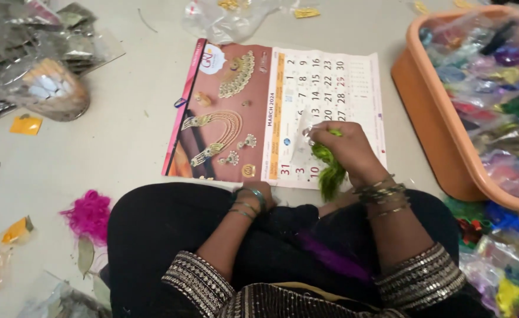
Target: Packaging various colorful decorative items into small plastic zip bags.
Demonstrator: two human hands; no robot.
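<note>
Nearest the camera, below the wall calendar [306,100] that is lying flat on the floor, a strand of purple fibre [330,256] is being carried on the black-clothed lap. At the calendar's lower edge, the left hand [259,194] is being rested on the knee, wrist bent and bangles showing; whether its fingers are curled around anything cannot be told, since they are being hidden by the lap. Over the calendar's lower right corner, the right hand [345,150] is being held knuckles up, its fingers clenched around a tuft of green fibre [329,168] that is hanging down from the fist, while a small clear plastic pouch [302,141] is being pinched at the fingertips just left of it. Left of the calendar and nearer the viewer, a pink fibre tuft [88,215] is lying on the floor. Right of the calendar, an orange plastic tub [430,118] is being kept filled with clear bags of coloured fibre. Beyond the calendar's upper left, a heap of empty clear pouches [30,53] is lying.
</note>
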